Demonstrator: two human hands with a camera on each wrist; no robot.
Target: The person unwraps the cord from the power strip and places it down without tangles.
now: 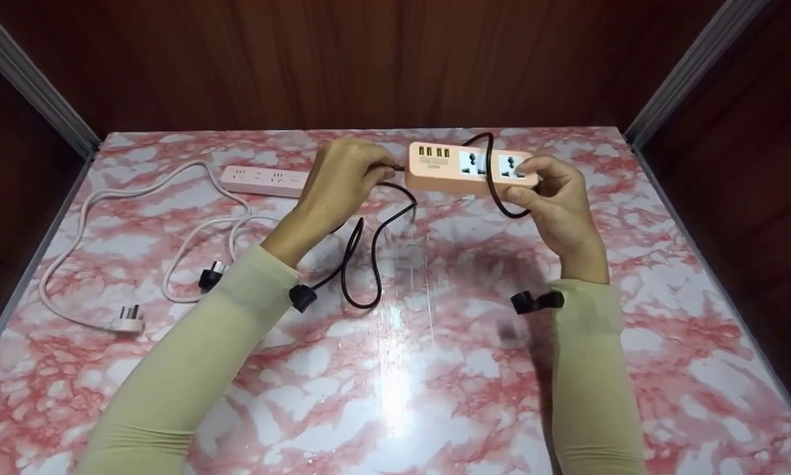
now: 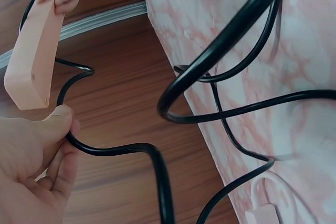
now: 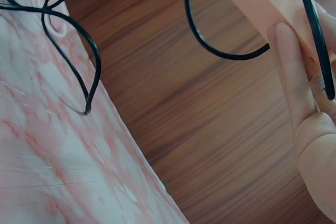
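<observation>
My right hand (image 1: 560, 201) grips the right end of an orange power strip (image 1: 441, 173), thumb in front and fingers over the top, holding it above the table. Four-slot USB ports and white sockets face up toward me. A black cord (image 1: 377, 264) loops over the strip's right part and runs left. My left hand (image 1: 342, 175) pinches this cord between thumb and fingertips just left of the strip; the left wrist view shows the pinch on the black cord (image 2: 121, 150). More of the cord hangs in loops down onto the table.
On the left of the marbled red-and-white table (image 1: 474, 396) lies a pink power strip (image 1: 256, 181), partly behind my left hand. Its white cord (image 1: 85, 218) curls to a white plug (image 1: 128, 322). A black plug (image 1: 210, 277) lies near my left sleeve. Wooden panels stand around the table.
</observation>
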